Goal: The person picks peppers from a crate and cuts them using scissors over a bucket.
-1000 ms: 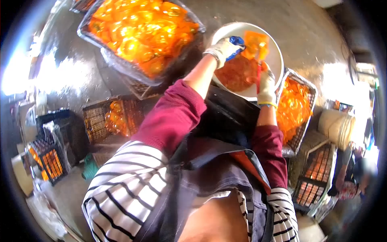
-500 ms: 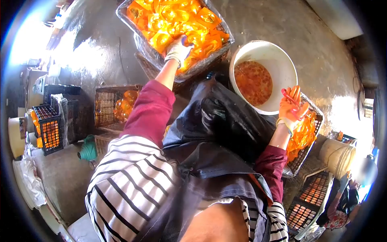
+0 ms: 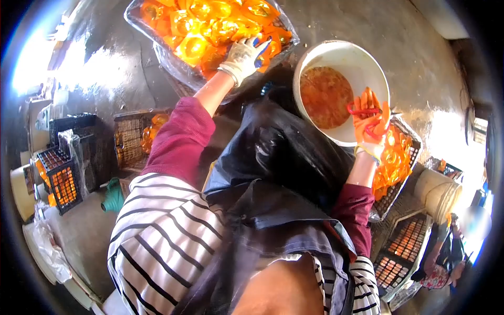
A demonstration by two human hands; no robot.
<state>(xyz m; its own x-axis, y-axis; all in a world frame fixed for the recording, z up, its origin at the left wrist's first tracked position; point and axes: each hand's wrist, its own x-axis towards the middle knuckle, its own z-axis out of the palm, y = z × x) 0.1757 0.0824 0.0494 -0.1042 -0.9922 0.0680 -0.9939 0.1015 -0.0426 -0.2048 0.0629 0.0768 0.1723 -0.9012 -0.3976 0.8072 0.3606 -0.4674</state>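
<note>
My left hand, in a whitish glove with blue fingertips, lies over the near edge of a heap of orange bell peppers; many look cut open. Its fingers are apart. The heap fills a crate lined with clear plastic. My right hand, in an orange glove, is turned palm up at the near rim of a white bucket. Red-handled scissors are hooked on its fingers, the tip pointing right. Reddish-orange bits cover the bucket's bottom; their kind is unclear.
A second crate of orange peppers stands beneath my right wrist. To the left are a crate with some peppers, stacked black crates and a teal object. Another person is at the far right.
My left hand has drawn back from deeper among the peppers to the heap's near edge, and its fingers have spread. The right hand has shifted slightly left with the scissors, its fingers opening upward.
</note>
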